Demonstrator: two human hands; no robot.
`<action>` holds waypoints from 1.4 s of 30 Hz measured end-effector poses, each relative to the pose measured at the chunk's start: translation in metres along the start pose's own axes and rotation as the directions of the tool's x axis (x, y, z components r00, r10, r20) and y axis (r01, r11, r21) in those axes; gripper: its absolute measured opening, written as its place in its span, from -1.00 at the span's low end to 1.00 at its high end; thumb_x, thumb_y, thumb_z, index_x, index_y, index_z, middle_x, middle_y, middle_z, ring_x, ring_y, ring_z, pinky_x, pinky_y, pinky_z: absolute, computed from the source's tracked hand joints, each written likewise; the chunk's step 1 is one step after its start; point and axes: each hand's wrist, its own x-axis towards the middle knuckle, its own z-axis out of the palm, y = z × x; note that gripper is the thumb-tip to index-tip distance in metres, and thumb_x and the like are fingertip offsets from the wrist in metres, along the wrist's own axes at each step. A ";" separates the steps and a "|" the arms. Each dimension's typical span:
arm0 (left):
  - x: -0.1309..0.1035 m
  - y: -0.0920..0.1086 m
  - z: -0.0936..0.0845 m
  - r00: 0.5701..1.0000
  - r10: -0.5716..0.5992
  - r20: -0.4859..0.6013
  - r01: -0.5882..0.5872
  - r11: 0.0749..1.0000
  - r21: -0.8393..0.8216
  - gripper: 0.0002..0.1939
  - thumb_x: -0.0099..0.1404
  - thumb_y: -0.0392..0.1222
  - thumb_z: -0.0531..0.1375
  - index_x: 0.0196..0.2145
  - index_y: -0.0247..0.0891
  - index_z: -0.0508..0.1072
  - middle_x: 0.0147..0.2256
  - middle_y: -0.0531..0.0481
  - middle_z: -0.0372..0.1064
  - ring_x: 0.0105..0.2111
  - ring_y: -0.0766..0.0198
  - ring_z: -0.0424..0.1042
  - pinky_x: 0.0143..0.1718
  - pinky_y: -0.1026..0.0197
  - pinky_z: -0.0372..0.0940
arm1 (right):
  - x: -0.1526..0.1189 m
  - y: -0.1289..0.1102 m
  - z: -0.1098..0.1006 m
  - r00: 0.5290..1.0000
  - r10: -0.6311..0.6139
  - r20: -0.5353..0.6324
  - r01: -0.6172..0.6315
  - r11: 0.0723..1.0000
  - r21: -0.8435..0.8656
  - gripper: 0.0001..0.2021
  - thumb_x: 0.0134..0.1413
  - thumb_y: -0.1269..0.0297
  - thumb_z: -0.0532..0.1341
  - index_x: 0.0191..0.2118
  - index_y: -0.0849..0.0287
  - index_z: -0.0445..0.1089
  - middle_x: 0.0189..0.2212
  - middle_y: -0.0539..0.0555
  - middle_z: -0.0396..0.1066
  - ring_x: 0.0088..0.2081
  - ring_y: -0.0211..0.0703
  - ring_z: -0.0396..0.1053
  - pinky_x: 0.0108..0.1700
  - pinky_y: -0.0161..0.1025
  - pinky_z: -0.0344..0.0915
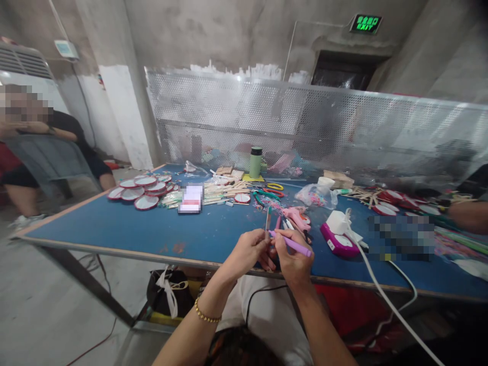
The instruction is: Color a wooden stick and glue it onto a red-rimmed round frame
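Note:
Near the table's front edge, my left hand (249,249) is closed around a thin wooden stick (268,219) with a green top, held upright. My right hand (294,262) grips a purple marker pen (298,247). The pen's tip points left and meets or nearly meets the stick; I cannot tell which. Just beyond my hands lie a pink glue gun (296,217) and several pens. My fingers hide the stick's lower end.
The blue table (125,231) bears red-rimmed white discs (132,193), a phone (191,198), a green bottle (255,162), pliers (275,186) and a magenta power strip (338,241) with a white cable. A perforated metal panel (236,122) stands behind. Another person's hand (468,216) is at right; someone sits at left.

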 end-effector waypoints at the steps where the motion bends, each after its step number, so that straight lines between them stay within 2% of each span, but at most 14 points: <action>1: 0.000 0.000 0.000 1.000 -0.001 0.001 0.001 1.000 0.001 -0.54 0.19 0.24 0.18 -0.42 -0.24 0.22 -0.60 0.07 0.36 -0.62 0.28 0.44 -0.60 0.31 0.33 | 0.000 0.000 0.000 1.000 -0.005 0.003 0.005 1.000 0.001 -0.85 0.12 0.30 0.17 -0.38 0.14 0.48 -0.53 0.01 0.50 -0.49 -0.21 0.46 -0.43 -0.29 0.44; 13: 0.000 0.001 -0.001 1.000 0.009 0.008 -0.009 1.000 0.022 -0.53 0.17 0.27 0.17 -0.43 -0.23 0.22 -0.60 0.07 0.37 -0.62 0.28 0.45 -0.60 0.32 0.32 | 0.000 0.000 -0.001 1.000 0.001 0.015 -0.001 1.000 0.000 -0.85 0.14 0.29 0.17 -0.38 0.14 0.47 -0.52 0.02 0.50 -0.48 -0.20 0.45 -0.40 -0.28 0.44; 19: 0.001 -0.001 -0.001 1.000 -0.002 0.014 0.003 1.000 -0.015 -0.57 0.17 0.20 0.19 -0.43 -0.22 0.21 -0.59 0.08 0.36 -0.62 0.29 0.44 -0.62 0.33 0.31 | 0.001 -0.003 -0.002 0.999 -0.031 -0.004 0.031 1.000 0.000 -0.84 0.13 0.29 0.17 -0.41 0.13 0.46 -0.56 -0.01 0.47 -0.51 -0.21 0.43 -0.44 -0.29 0.41; 24: 0.001 -0.001 0.000 1.000 -0.005 0.014 0.005 1.000 -0.023 -0.57 0.16 0.21 0.19 -0.42 -0.24 0.24 -0.57 0.06 0.37 -0.63 0.29 0.44 -0.63 0.32 0.31 | 0.001 -0.003 -0.001 1.000 -0.006 -0.003 0.006 1.000 0.018 -0.85 0.14 0.28 0.17 -0.39 0.13 0.46 -0.56 -0.02 0.48 -0.57 -0.23 0.41 -0.51 -0.31 0.38; 28: 0.001 -0.001 0.000 1.000 -0.010 0.018 0.011 1.000 -0.023 -0.56 0.15 0.23 0.19 -0.42 -0.23 0.22 -0.57 0.07 0.36 -0.64 0.30 0.43 -0.63 0.32 0.31 | 0.001 -0.003 -0.001 1.000 -0.014 -0.005 0.014 1.000 0.006 -0.85 0.13 0.27 0.18 -0.40 0.13 0.46 -0.54 0.00 0.49 -0.52 -0.21 0.44 -0.48 -0.31 0.39; 42: 0.001 -0.002 0.001 1.000 -0.005 0.019 0.005 1.000 -0.023 -0.53 0.14 0.25 0.19 -0.41 -0.23 0.22 -0.58 0.10 0.35 -0.63 0.29 0.44 -0.63 0.32 0.32 | 0.001 -0.003 -0.002 1.000 -0.016 -0.003 0.016 0.999 0.038 -0.86 0.13 0.31 0.18 -0.38 0.17 0.46 -0.53 0.00 0.50 -0.55 -0.25 0.44 -0.50 -0.35 0.39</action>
